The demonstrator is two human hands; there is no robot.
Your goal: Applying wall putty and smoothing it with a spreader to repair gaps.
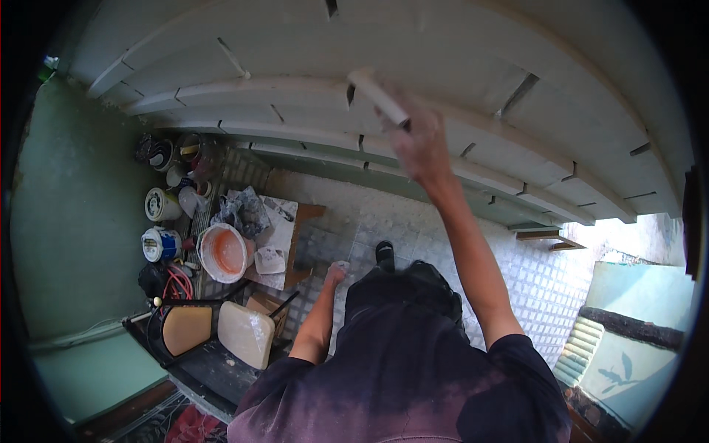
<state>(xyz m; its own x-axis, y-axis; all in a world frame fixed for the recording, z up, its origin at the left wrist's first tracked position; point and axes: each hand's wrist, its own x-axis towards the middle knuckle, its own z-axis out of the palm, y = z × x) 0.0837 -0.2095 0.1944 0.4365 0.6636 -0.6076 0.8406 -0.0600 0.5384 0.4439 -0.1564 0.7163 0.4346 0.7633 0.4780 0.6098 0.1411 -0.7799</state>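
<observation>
My right hand is raised in front of a whitish panelled surface with long ledges and dark slots. Its fingers close round a pale, straight-edged flat tool, blurred by motion, whose far end lies at or near one ledge beside a dark slot. Whether it touches cannot be told. My left hand hangs low beside my leg, dusted white, fingers curled; anything inside it is hidden. Closest to that hand is a low table bearing a white-rimmed bucket with orange inside, and a small white container.
Several paint pails line the green wall at left. Two chairs, one with a cream seat, one with a tan seat, stand lower left. A crumpled plastic bag lies by the bucket. The tiled floor brightens toward the right.
</observation>
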